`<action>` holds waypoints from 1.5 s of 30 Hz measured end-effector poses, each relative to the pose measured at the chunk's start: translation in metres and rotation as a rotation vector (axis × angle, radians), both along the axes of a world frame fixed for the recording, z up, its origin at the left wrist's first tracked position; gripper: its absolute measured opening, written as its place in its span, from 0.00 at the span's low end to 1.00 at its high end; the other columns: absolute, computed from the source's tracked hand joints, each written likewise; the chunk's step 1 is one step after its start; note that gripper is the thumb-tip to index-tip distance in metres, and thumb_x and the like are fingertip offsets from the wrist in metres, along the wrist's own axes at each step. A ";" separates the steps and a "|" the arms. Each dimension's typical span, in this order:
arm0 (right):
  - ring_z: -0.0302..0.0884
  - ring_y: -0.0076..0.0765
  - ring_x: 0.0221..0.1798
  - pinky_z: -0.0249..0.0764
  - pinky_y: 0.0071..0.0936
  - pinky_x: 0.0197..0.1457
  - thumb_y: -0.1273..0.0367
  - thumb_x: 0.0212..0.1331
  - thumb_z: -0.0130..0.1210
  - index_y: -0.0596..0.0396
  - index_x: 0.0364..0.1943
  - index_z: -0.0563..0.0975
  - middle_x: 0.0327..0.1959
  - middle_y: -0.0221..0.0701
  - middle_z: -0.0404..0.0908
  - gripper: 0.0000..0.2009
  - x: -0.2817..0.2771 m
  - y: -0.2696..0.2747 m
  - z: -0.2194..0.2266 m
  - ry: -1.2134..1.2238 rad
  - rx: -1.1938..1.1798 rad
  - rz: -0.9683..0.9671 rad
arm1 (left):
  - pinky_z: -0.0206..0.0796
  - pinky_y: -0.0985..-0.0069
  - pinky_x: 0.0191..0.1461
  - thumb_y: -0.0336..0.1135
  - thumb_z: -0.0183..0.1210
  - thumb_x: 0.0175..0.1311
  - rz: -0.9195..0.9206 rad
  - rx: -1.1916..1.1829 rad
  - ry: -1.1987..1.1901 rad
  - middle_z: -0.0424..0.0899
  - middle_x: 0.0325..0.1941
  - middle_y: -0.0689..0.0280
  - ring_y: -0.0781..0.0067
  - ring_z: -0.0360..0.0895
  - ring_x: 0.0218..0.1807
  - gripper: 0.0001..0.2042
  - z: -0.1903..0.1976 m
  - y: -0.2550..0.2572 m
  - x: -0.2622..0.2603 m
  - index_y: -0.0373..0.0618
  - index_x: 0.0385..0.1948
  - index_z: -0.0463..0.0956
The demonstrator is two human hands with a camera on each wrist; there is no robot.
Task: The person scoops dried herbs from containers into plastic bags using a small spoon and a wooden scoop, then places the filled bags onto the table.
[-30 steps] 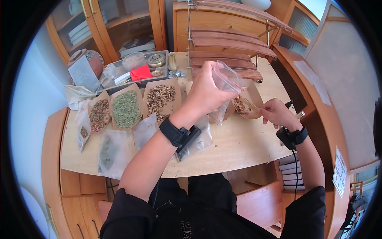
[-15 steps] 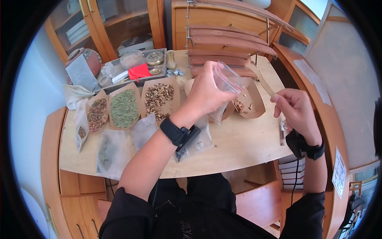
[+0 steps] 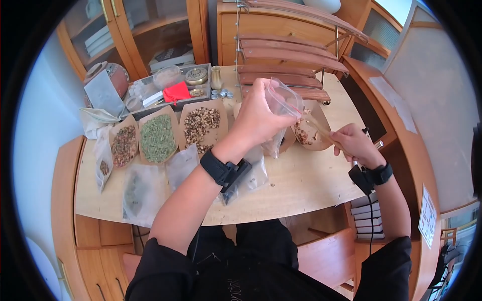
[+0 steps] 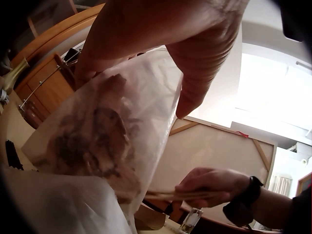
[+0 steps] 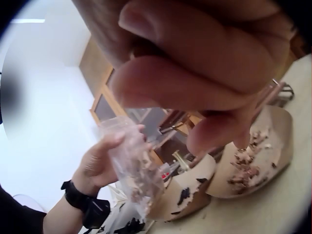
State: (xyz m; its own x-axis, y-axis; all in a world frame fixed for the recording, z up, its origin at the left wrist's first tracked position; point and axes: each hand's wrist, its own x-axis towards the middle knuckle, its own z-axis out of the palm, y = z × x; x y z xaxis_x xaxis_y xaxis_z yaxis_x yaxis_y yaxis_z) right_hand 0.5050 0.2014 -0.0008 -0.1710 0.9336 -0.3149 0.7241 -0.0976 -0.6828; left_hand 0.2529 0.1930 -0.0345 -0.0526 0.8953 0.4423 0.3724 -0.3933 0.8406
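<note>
My left hand grips a clear zip bag near its mouth, above the table. Brownish dried pieces show through the bag's wall in the left wrist view. In my right hand is a slim, light wooden tool, pinched at one end. Its far end reaches over a brown paper tray holding pinkish-brown dried chips. Beside that stands another paper tray with a few dark strips, mostly hidden by the bag in the head view.
Further left are paper trays with brown chunks, green dried herb and reddish bits. Filled bags lie along the near side. A grey box holds small items, and a slatted wooden rack stands behind.
My right hand first lifted the wooden tool up and right away from the chip tray, then brought it back down and left over it. The left hand and bag have hardly moved.
</note>
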 end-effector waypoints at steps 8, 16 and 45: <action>0.55 0.13 0.05 0.46 0.15 0.06 0.63 0.67 0.46 0.63 0.30 0.80 0.15 0.27 0.76 0.17 0.007 0.031 -0.032 0.219 -0.191 -0.016 | 0.70 0.73 0.48 0.39 0.76 0.42 -0.036 -0.027 -0.003 0.76 0.42 0.63 0.73 0.75 0.44 0.36 0.007 -0.005 -0.002 0.40 0.52 0.64; 0.55 0.13 0.05 0.47 0.13 0.05 0.62 0.69 0.43 0.64 0.33 0.79 0.16 0.28 0.76 0.18 -0.001 0.041 -0.040 0.347 -0.233 -0.041 | 0.69 0.73 0.48 0.39 0.75 0.42 -0.035 -0.049 0.008 0.76 0.41 0.63 0.73 0.75 0.45 0.35 0.007 -0.006 -0.002 0.41 0.52 0.64; 0.78 0.55 0.28 0.75 0.44 0.35 0.65 0.50 0.59 0.63 0.26 0.77 0.20 0.47 0.78 0.12 -0.013 0.028 -0.051 -0.573 0.772 0.399 | 0.70 0.73 0.49 0.40 0.76 0.42 -0.037 -0.052 0.021 0.76 0.42 0.62 0.72 0.75 0.45 0.37 0.007 -0.006 0.000 0.41 0.53 0.64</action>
